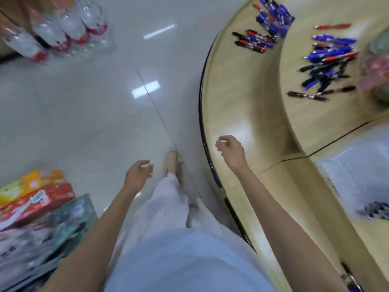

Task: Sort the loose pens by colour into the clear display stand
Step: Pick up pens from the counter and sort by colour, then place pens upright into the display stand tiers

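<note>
Loose blue, red and black pens lie in heaps on a curved wooden counter [242, 106] at the upper right: one heap [329, 62] on the inner tier, a smaller bunch [255, 41] and a blue cluster [273, 16] on the outer tier, and a single red pen [333, 26] apart. My left hand [139, 172] hangs over the floor with loosely curled fingers, holding nothing. My right hand [230, 149] hovers above the counter's near edge, fingers loosely bent and empty. A clear display stand is not plainly visible; the view is blurred.
White tiled floor [105, 102] fills the left and middle. Packs of water bottles [61, 28] stand at the upper left, and colourful boxed goods [37, 201] at the lower left. A pale glass-like counter section [357, 171] lies at right. My leg and shoe [171, 163] are beside the counter.
</note>
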